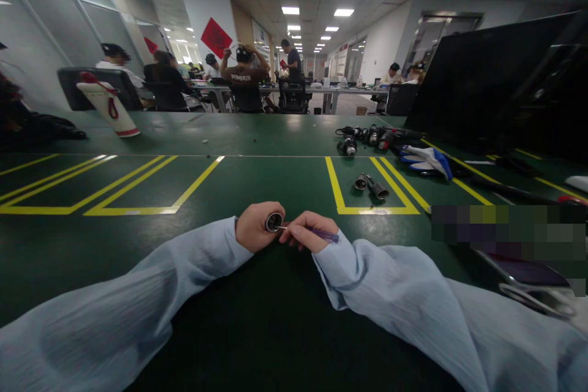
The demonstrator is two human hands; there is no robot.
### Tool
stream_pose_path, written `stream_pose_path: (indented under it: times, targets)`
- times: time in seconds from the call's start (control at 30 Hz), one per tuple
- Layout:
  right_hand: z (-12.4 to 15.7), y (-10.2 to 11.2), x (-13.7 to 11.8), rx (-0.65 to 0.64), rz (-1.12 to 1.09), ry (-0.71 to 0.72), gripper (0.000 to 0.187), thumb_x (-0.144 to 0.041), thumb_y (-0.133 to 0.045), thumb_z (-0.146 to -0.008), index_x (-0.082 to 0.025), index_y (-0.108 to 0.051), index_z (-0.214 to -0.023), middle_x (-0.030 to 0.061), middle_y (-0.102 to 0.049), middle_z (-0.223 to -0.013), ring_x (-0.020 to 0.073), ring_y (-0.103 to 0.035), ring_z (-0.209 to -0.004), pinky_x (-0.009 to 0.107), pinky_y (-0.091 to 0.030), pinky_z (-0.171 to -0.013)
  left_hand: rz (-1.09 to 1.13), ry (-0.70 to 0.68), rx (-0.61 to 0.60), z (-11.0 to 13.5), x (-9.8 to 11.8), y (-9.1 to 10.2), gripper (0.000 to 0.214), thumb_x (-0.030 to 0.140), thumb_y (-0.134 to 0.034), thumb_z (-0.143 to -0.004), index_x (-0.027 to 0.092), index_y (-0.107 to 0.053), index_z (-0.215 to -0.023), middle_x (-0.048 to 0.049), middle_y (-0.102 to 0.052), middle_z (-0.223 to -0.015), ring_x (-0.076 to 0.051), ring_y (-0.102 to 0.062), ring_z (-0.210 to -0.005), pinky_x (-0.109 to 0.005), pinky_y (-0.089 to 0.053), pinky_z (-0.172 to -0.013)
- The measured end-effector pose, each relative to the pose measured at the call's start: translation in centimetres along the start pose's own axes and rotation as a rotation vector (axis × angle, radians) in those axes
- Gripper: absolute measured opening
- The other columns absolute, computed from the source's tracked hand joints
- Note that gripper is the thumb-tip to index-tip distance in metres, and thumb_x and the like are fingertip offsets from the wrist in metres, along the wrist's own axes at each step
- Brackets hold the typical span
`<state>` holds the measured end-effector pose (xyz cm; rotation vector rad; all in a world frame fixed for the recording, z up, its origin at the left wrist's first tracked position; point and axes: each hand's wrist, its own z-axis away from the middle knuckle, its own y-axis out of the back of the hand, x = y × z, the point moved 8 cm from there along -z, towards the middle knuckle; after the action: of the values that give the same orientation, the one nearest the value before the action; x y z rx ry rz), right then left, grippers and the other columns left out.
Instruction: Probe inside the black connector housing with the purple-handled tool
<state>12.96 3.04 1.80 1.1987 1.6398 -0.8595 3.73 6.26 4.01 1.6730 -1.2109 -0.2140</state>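
My left hand (pixel 254 226) is closed around a small round metal part (pixel 274 221) with its open face turned toward me. My right hand (pixel 309 231) pinches a thin screwdriver with a purple handle (pixel 321 234), whose tip touches the round part. Both hands rest close together on the green mat (pixel 257 318) near its front edge. Light blue sleeves cover both forearms.
Two small dark cylinders (pixel 371 185) lie inside a yellow-taped box ahead right. Further back sit several black parts (pixel 362 136) and blue-white gloves (pixel 425 160). A white bottle (pixel 109 108) stands far left, a dark monitor (pixel 487 82) at right. People sit at desks beyond.
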Motion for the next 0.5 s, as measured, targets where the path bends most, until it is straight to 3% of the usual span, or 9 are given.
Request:
stream_pose_path:
  times: [0.3,0.5]
  targets:
    - [0.02,0.29,0.06,0.019,-0.003,0.006,0.020,-0.032,-0.053,-0.079,-0.016,-0.059,-0.069,0.0043,-0.067,-0.070,0.0104,-0.055,-0.059,0.022,-0.043,-0.052,0.000,0.022,-0.006,0.06,-0.17,0.04,0.011,0.024,-0.052,-0.071,0.015,-0.050,-0.067,0.0012,-0.053,-0.058,-0.009,-0.048,-0.052,-0.019,-0.038,-0.049]
    - [-0.02,0.32,0.62,0.042,0.132,-0.015,0.017,-0.030,-0.054,-0.078,-0.016,-0.061,-0.072,0.0031,-0.063,-0.069,0.0103,-0.051,-0.056,0.022,-0.040,-0.049,-0.006,0.013,0.028,0.07,-0.25,0.19,0.009,0.023,-0.053,-0.070,0.015,-0.050,-0.067,0.0007,-0.055,-0.059,-0.010,-0.050,-0.053,-0.019,-0.039,-0.049]
